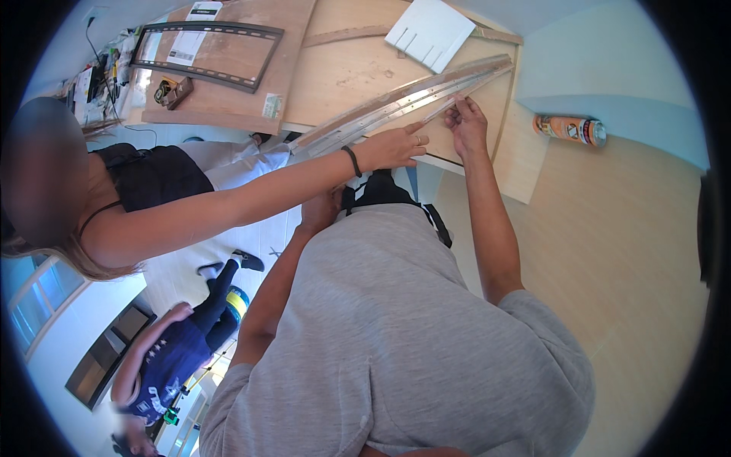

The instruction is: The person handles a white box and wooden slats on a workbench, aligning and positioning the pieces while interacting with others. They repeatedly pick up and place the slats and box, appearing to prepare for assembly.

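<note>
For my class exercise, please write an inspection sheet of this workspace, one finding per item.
Surface: pale wooden bench, brown board on its left part.
Job's things: long metal strips lying slantwise.
Clutter: black slotted frame on the brown board; white panel beyond the metal strips.
Grips: right hand at the metal strips, hold unclear; left hand near the waist, partly hidden.
Cables: black cable, far left.
Surroundings: co-worker's hand at the metal strips; orange can, right.

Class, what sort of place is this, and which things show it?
Probably a room being fitted out: long silver metal rails, a black rectangular slotted frame and a light-brown wooden worktop.
</note>
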Demonstrator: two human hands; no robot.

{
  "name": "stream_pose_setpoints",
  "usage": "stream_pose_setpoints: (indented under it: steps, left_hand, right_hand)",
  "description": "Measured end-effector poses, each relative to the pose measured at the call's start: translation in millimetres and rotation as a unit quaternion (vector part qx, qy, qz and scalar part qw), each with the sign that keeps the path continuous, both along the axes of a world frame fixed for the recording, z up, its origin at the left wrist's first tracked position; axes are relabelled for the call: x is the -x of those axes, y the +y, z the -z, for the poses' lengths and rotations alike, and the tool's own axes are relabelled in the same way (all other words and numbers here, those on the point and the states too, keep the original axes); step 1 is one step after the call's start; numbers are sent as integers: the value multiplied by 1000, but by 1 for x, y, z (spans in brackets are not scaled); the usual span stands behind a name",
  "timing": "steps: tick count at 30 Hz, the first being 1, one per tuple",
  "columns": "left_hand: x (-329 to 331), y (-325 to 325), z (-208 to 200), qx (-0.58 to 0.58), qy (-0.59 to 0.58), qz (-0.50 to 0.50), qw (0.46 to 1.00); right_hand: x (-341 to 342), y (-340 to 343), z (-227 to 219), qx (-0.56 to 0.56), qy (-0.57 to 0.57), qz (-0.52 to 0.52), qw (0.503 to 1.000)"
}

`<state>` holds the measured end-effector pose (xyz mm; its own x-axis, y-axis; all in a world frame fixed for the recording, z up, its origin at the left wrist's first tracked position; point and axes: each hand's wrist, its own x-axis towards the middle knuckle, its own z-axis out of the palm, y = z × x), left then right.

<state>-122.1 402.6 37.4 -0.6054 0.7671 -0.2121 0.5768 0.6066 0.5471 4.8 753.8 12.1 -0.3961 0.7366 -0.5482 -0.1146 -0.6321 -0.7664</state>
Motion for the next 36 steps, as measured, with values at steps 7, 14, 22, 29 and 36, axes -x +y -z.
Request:
stream_pose_setpoints:
  steps: [7,14,22,29,36]
  left_hand:
    - [7,5,-3,21,7,25,999]
    - [7,12,-18,5,-62,-12,998]
    - [6,9,-18,-59,-41,-22,997]
    - [9,4,-20,-40,-95,-23,994]
    - [15,-13,-25,-56,-163,-34,984]
  right_hand:
    - [4,2,-3,3,-10,5,1000]
    - [10,2,-2,0,-19,-2,1000]
    - [9,5,10,-7,-26,3,1000]
    - [15,0,3,-27,-1,-18,999]
    - [16,-13,-11,4,66,-75,995]
